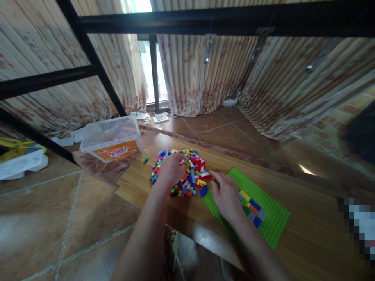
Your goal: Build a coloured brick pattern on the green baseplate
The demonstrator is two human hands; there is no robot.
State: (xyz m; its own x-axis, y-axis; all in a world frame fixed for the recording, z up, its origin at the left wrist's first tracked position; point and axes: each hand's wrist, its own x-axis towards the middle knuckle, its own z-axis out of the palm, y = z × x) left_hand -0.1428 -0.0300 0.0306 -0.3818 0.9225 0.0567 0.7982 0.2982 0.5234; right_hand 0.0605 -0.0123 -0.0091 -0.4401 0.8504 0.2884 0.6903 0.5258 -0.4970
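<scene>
A heap of mixed toy building bricks (191,175) lies on a wooden table. My left hand (172,168) is over the heap with its fingers curled together; whatever they hold, if anything, is hidden. My right hand (227,195) lies above the left part of a green studded baseplate (272,222), its thumb and index finger apart and reaching toward the heap's right edge. Near those fingertips are a red brick (207,177) and a blue brick (203,190). On the baseplate, partly covered by my right hand, sits a block of joined yellow, blue, orange and grey bricks (254,207).
A lone green brick (145,160) lies left of the heap on the wooden table (181,212). Beyond the table's left end stands a clear plastic box (114,134) with an orange label. Black metal bars (175,24) cross above, before patterned curtains (187,78). Papers (160,118) lie on the tiled floor.
</scene>
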